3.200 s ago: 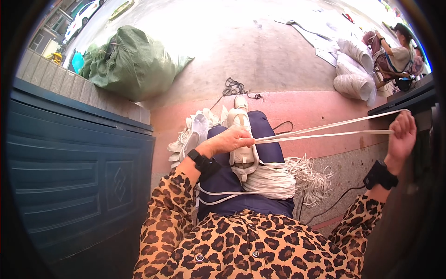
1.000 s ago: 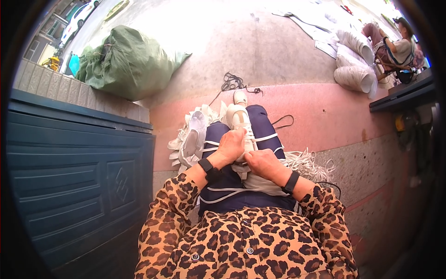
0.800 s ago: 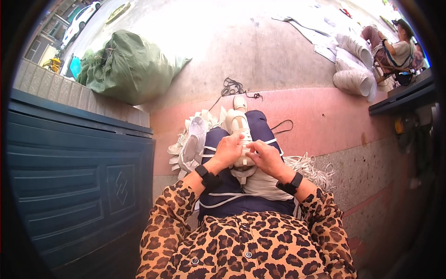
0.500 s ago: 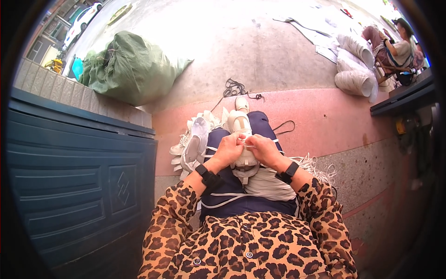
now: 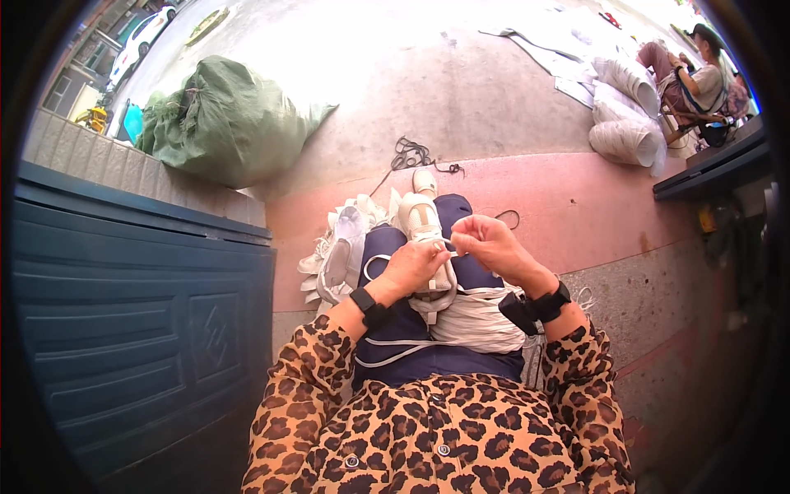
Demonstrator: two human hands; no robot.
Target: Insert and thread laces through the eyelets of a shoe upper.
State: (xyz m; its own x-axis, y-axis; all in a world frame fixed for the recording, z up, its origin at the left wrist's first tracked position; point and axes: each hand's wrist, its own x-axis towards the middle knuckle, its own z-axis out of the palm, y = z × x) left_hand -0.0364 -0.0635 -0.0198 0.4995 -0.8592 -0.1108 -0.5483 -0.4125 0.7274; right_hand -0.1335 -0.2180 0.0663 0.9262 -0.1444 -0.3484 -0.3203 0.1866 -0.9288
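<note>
A beige and white shoe (image 5: 421, 216) lies lengthwise on my lap over dark blue trousers, its toe pointing away from me. My left hand (image 5: 415, 265) is closed in a pinch at the shoe's opening, on a white shoelace (image 5: 376, 262) that loops out to its left. To the right of the shoe and raised a little, my right hand (image 5: 491, 245) is also pinched; a short pale stretch of lace shows between the two hands. A thick bundle of white laces (image 5: 477, 323) rests across my lap below the right wrist.
More pale shoes (image 5: 339, 251) are heaped by my left leg. Black cords (image 5: 411, 155) lie on the ground ahead. A green sack (image 5: 234, 123) stands far left, beyond a blue panelled door (image 5: 144, 329). White rolls (image 5: 621, 119) and a seated person (image 5: 704, 82) are far right.
My right hand has moved away from the shoe, up and to the right, still pinched. The left hand stays at the shoe, slightly lower, and a lace loop shows beside it.
</note>
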